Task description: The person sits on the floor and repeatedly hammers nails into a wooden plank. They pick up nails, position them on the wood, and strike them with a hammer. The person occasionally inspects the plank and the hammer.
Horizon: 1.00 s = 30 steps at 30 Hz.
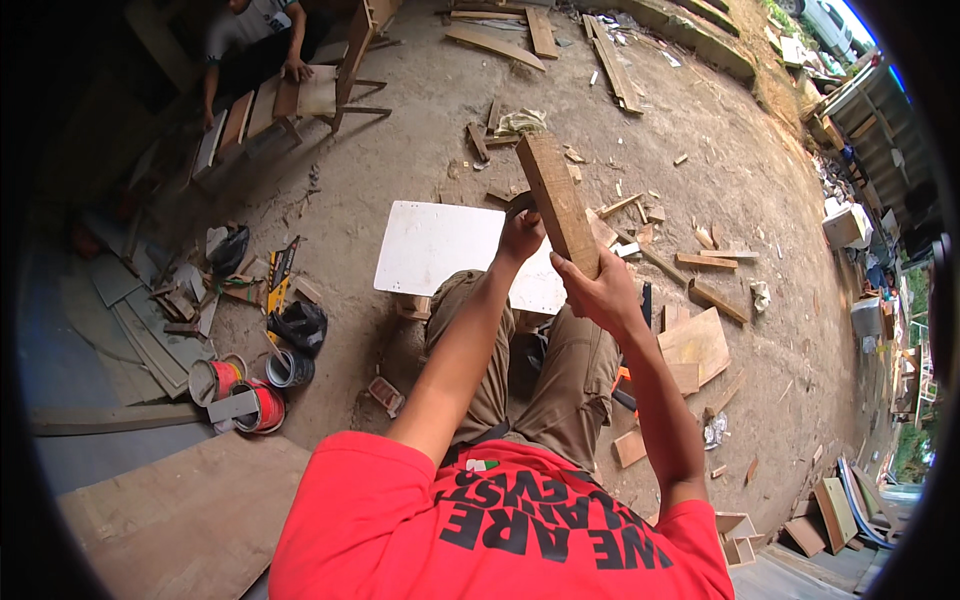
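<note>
A thick brown wooden block (557, 195) rises at a tilt over my lap. My right hand (598, 290) is wrapped round its lower end. Against its left side my left hand (522, 236) is closed, with a dark curved piece (520, 204) showing above the fingers; its kind cannot be made out. Below and behind the hands lies a white board (440, 245) with small marks on it, partly covered by my knees and forearms. A bit of wooden support (412, 306) shows under its near edge.
Wood offcuts (715, 295) litter the dirt floor on the right. Paint buckets (262, 408), a black bag (298, 328) and a yellow-and-black handsaw (283, 275) are at left. Another person (262, 40) works by a slatted wooden piece (262, 105) at the far left. Planks (613, 65) lie farther off.
</note>
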Available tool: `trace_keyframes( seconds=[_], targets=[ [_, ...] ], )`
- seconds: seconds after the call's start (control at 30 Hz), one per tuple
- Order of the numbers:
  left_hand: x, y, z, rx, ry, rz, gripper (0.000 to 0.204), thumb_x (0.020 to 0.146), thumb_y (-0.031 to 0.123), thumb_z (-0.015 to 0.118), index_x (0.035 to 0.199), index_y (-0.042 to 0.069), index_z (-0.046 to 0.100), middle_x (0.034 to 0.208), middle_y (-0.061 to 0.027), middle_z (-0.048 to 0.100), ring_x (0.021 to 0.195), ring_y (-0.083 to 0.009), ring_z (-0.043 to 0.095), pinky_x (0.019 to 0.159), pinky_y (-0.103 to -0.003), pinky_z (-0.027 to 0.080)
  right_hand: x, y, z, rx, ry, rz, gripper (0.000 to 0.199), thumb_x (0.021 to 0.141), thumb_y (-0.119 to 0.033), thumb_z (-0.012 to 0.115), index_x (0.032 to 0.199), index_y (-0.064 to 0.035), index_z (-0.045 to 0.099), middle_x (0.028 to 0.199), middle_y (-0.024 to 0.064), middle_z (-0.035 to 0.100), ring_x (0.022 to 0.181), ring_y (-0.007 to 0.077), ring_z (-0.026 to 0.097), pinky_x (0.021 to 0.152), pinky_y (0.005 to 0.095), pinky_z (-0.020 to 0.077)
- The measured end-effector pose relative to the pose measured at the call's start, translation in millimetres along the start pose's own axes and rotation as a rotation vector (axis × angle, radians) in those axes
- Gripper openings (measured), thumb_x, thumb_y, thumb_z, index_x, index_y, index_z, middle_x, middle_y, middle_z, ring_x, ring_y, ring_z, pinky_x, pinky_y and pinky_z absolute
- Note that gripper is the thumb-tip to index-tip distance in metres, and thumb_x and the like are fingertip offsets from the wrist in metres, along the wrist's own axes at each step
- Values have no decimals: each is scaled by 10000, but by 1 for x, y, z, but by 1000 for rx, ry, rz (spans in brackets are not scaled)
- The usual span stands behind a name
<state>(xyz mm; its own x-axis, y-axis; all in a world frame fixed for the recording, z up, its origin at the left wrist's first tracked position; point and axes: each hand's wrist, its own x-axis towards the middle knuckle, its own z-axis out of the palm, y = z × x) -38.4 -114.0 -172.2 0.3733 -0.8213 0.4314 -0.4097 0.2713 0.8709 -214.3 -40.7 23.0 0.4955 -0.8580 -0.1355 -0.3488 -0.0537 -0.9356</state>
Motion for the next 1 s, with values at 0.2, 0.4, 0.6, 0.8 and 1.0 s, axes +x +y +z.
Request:
trace_keyframes(
  seconds=[0.2,0.4,0.6,0.8,1.0],
  targets=[
    [4,29,16,-208,-79,-134,116,868,119,532,846,31,604,712,-85,579,683,-187,534,644,-349,445,3,21,-9,30,89,-47,356,874,-307,711,1001,16,634,636,37,597,525,109,597,475,291,469],
    [7,-2,17,-394,7,-110,113,905,100,655,1005,56,683,936,-30,728,896,-120,680,848,-277,510,-18,-71,-40,191,151,-251,319,896,-240,688,1053,19,588,705,49,618,546,118,606,471,263,491],
    [12,-13,17,-160,72,42,99,886,123,636,931,65,702,862,-50,730,775,-106,665,695,-294,502,-21,-97,-23,261,559,-852,401,883,-302,680,1060,44,581,739,111,651,624,200,662,582,322,568],
    [28,15,13,-256,148,65,174,865,134,640,745,10,666,626,-45,636,659,-115,624,625,-303,491,-5,1,-31,63,5,66,309,821,-229,672,985,31,642,690,76,646,579,125,629,513,272,498],
    [12,11,-1,-223,45,-92,204,899,193,640,774,33,661,690,-42,665,663,-128,623,608,-347,455,-12,-37,-28,161,84,-73,241,870,-175,673,1018,-9,579,646,16,570,495,83,549,432,249,447]
  ],
)
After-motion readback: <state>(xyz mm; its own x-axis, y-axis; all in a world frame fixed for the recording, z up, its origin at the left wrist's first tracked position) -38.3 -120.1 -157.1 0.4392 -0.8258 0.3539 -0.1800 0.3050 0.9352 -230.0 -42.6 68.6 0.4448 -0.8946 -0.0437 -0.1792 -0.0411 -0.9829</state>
